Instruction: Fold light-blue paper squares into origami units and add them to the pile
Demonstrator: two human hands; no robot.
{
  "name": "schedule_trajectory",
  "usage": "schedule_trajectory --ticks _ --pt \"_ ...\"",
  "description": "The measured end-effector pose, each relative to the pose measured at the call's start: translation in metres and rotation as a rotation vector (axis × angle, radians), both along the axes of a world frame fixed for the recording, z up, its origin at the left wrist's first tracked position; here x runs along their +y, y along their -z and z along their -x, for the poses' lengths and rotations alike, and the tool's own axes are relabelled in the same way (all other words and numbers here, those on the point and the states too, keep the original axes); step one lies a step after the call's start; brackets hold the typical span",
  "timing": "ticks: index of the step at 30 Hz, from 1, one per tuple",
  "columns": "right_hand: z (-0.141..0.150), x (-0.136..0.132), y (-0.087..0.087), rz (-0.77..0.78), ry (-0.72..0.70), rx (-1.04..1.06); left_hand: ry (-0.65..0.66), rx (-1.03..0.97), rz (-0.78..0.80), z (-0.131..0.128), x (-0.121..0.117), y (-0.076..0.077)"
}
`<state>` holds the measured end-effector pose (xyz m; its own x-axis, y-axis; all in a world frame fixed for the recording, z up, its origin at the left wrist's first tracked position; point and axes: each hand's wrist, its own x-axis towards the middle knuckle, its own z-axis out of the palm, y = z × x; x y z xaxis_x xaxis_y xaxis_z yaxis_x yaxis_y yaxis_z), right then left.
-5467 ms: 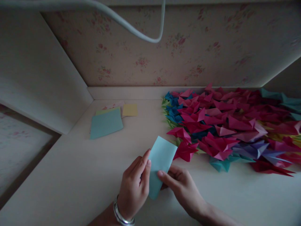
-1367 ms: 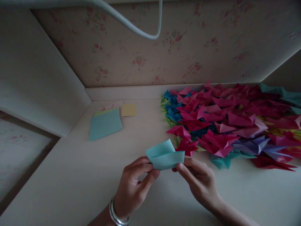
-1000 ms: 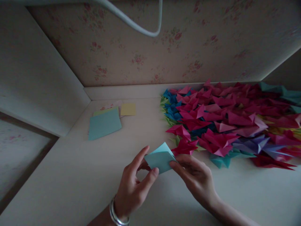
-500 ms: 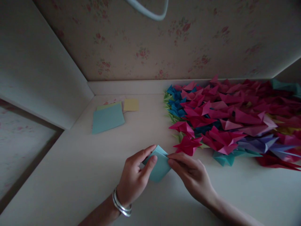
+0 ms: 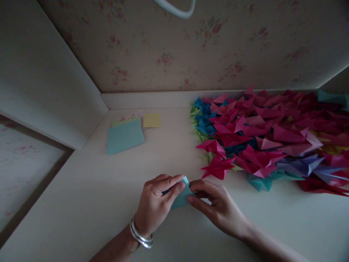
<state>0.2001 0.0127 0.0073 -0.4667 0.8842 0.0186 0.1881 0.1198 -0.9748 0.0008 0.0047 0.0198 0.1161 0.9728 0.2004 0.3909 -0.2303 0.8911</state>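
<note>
A small folded sheet of light teal origami paper (image 5: pixel 180 199) is held between both hands just above the white table. My left hand (image 5: pixel 158 203), with silver bangles (image 5: pixel 140 234) at the wrist, pinches its upper left part between thumb and fingers. At the sheet's right edge, my right hand (image 5: pixel 215 203) grips it with thumb and index finger. Both hands cover much of the paper, so its exact folds are partly hidden.
A large heap of folded paper cranes (image 5: pixel 261 138), mostly pink and red, covers the right side of the table. Back left lie a flat teal sheet (image 5: pixel 125 136) and a yellow square (image 5: pixel 152 120). Behind is a wall with floral paper (image 5: pixel 163 47); a white cable (image 5: pixel 177 11) hangs above.
The paper has been tilted and its right side bent, so less of its face shows. My right hand has shifted slightly left and down, its fingers now wrapping the edge.
</note>
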Motion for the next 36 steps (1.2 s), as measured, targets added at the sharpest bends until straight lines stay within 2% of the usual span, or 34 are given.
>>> schedule_trajectory --ticks 4,10,14,20,24,29,33,36 --pt "0.0018 0.0002 0.0015 0.006 0.068 -0.046 -0.042 -0.031 0.052 0.0 0.0011 0.0015" --pt "0.0033 -0.0038 0.006 0.024 0.145 -0.052 -0.037 0.034 0.113 -0.0026 0.0009 0.0028" --pt "0.0036 -0.0057 0.007 -0.02 0.144 -0.099 0.043 0.101 0.12 -0.0038 0.0 0.0025" --pt "0.0044 -0.0047 0.007 -0.047 0.093 -0.133 0.032 0.088 0.068 -0.0043 -0.0035 0.0003" --pt "0.0044 -0.0044 0.0023 -0.052 0.053 -0.134 -0.023 0.056 0.044 -0.0044 -0.0035 0.0001" --pt "0.0012 -0.0029 -0.002 -0.017 -0.051 -0.181 -0.161 0.012 0.051 -0.0008 -0.0013 0.0008" --pt "0.0004 -0.0015 -0.0013 -0.023 0.013 -0.17 -0.214 0.021 0.019 0.0004 -0.0014 -0.0002" --pt "0.003 -0.0035 -0.0007 0.03 0.087 -0.112 -0.228 0.066 -0.035 -0.0009 -0.0042 0.0001"
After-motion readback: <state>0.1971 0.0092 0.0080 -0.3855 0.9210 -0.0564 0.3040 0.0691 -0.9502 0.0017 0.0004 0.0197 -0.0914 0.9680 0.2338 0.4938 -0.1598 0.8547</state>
